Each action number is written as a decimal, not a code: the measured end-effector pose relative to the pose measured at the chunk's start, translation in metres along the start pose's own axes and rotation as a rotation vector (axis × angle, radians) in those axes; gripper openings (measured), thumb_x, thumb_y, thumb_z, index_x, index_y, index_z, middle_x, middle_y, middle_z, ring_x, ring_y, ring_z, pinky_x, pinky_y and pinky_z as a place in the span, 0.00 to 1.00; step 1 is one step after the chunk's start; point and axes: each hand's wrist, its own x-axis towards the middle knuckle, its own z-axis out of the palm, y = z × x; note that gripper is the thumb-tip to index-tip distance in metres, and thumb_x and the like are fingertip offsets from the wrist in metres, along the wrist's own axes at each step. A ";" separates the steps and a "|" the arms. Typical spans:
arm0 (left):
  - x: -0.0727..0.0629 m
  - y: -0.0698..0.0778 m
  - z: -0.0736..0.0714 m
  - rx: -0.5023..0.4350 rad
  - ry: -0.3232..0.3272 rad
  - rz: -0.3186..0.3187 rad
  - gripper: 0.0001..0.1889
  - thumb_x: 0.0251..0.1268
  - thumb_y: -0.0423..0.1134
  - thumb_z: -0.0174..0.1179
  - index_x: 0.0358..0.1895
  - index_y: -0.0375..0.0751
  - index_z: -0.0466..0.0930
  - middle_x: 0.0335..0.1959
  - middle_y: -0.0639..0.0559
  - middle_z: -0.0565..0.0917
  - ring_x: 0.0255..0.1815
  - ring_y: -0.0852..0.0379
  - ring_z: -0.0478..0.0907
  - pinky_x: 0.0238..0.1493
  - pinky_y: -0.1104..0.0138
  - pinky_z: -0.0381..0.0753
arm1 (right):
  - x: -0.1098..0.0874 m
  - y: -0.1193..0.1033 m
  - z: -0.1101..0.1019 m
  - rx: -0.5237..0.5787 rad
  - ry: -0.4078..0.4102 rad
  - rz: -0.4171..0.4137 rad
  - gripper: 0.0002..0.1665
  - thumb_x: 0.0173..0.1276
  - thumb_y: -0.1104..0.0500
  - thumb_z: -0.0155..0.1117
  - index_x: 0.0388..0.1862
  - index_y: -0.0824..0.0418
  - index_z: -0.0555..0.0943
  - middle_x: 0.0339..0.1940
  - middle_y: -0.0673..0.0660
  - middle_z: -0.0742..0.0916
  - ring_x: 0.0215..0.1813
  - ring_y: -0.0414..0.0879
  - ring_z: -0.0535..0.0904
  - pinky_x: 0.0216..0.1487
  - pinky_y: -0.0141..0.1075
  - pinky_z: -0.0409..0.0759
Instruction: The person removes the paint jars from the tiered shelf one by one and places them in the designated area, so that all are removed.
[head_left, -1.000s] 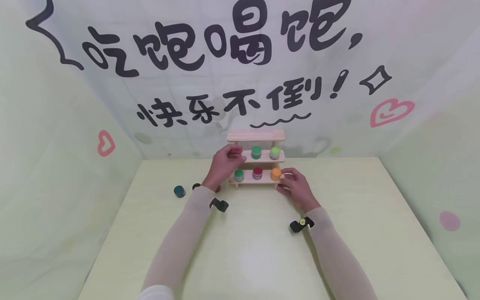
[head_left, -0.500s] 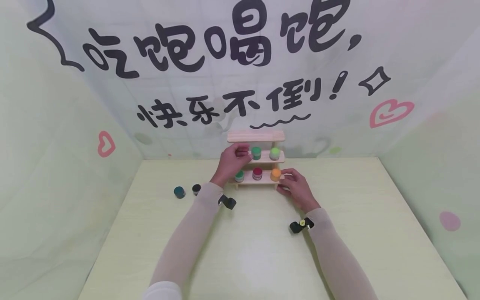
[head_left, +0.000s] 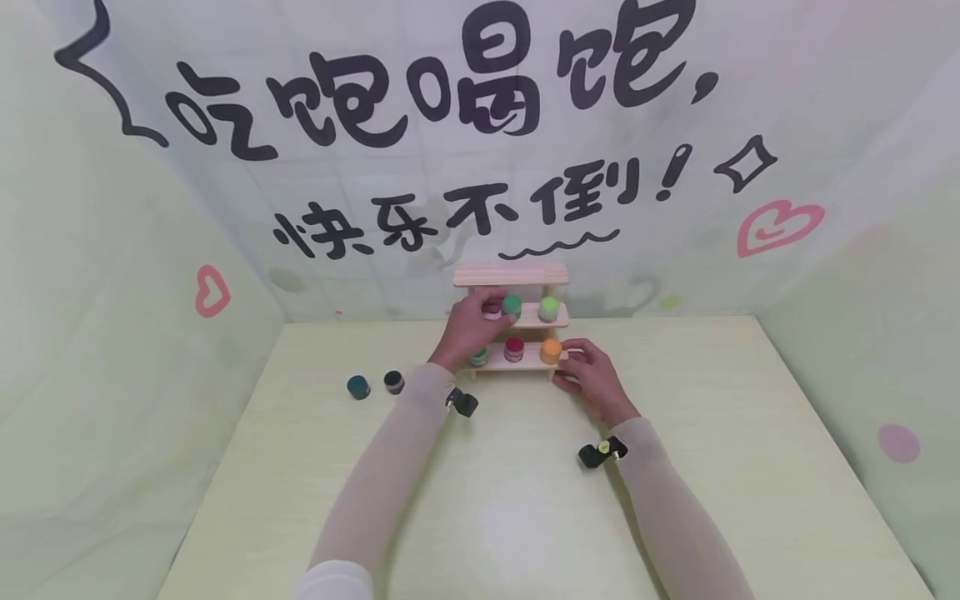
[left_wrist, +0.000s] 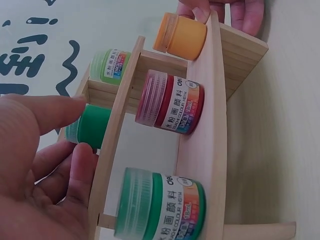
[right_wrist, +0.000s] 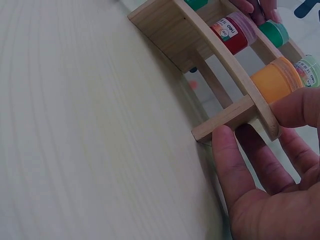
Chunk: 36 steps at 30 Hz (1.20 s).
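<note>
A small wooden display rack [head_left: 512, 274] stands at the back of the table with paint jars on two shelves. On the upper shelf my left hand [head_left: 471, 327] pinches a green paint jar [left_wrist: 95, 125] between thumb and fingers; a light green jar [head_left: 549, 309] sits to its right. Below are another green jar [left_wrist: 160, 205], a red jar [head_left: 513, 348] and an orange jar [head_left: 551, 351]. My right hand [right_wrist: 272, 195] grips the right end of the lower shelf, thumb above beside the orange jar and fingers underneath at the leg.
Left of the rack, a dark teal jar [head_left: 358, 387] and a black jar [head_left: 393, 382] rest on the pale table [head_left: 487, 500]. A printed cloth backdrop [head_left: 360, 175] hangs close behind the rack, with cloth sides left and right.
My left hand has moved right along the upper shelf to the green jar. The black jar has come into fuller view, while a reddish jar is now behind my left arm. The right hand stays put.
</note>
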 end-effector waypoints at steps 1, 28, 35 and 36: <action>0.000 0.001 0.000 0.008 0.002 -0.001 0.29 0.68 0.44 0.73 0.71 0.46 0.79 0.59 0.51 0.87 0.61 0.52 0.83 0.66 0.58 0.85 | 0.000 0.000 0.000 -0.002 -0.002 -0.002 0.19 0.75 0.67 0.61 0.62 0.57 0.75 0.48 0.52 0.88 0.48 0.45 0.87 0.51 0.34 0.91; -0.017 -0.005 -0.016 -0.144 -0.015 -0.022 0.22 0.63 0.48 0.77 0.58 0.51 0.83 0.51 0.55 0.88 0.55 0.54 0.85 0.63 0.57 0.85 | -0.002 -0.003 0.002 -0.012 -0.019 -0.030 0.20 0.77 0.66 0.60 0.65 0.60 0.73 0.45 0.50 0.88 0.47 0.44 0.87 0.53 0.36 0.91; -0.025 -0.011 -0.021 -0.176 -0.051 -0.027 0.22 0.62 0.47 0.78 0.57 0.55 0.83 0.52 0.57 0.88 0.56 0.55 0.85 0.64 0.56 0.85 | -0.003 -0.001 0.001 -0.012 -0.009 -0.014 0.20 0.77 0.65 0.61 0.65 0.59 0.73 0.46 0.50 0.87 0.48 0.45 0.87 0.52 0.35 0.91; -0.027 -0.012 -0.022 -0.183 -0.051 -0.026 0.22 0.61 0.47 0.78 0.57 0.55 0.83 0.52 0.57 0.88 0.56 0.55 0.85 0.64 0.55 0.85 | -0.003 -0.001 0.000 -0.012 -0.009 -0.016 0.20 0.77 0.65 0.61 0.65 0.59 0.73 0.46 0.50 0.88 0.48 0.45 0.87 0.52 0.35 0.91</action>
